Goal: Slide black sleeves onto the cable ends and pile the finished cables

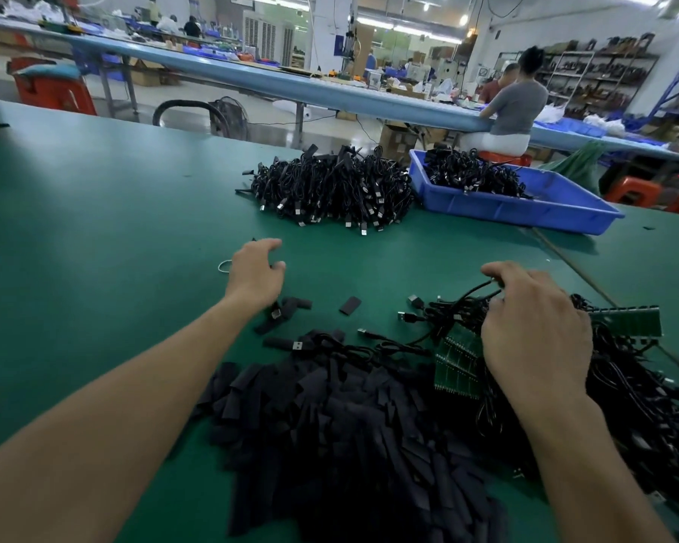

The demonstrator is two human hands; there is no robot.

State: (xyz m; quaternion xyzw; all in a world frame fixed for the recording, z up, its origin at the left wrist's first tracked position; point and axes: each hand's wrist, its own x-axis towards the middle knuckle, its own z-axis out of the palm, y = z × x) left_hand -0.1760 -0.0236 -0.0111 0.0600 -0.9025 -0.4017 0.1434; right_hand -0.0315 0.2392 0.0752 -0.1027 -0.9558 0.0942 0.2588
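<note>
Step in hand, by the look of it: pulling one cable out of the unsleeved heap. The right hand (534,327) lies palm-down on the tangle of unsleeved cables (624,386) at the near right. Its fingers are curled, w/ thumb & forefinger pinching a single cable (475,288) at the tangle's far-left edge.

To do it well, she or he should lift one strand only, near its plug, & ease it free so neighbours don't drag along. Green circuit boards (457,370) are mixed into the tangle & could snag.

The left hand (255,272) hovers over the green table (95,229), fingers loosely curled, holding nothing as far as can be seen. Its next job is prob. a sleeve. A loose sleeve (349,305) lies near its wrist, to the right, & the big sleeve pile (330,425) sits nearer the body, between the forearms.

The pinched cable is well to the right of the left hand, so the hands would need to meet mid-table. The finished pile (330,186) lies further out, ahead of the left hand, just beside a blue bin (506,209) w/ more cables.
</note>
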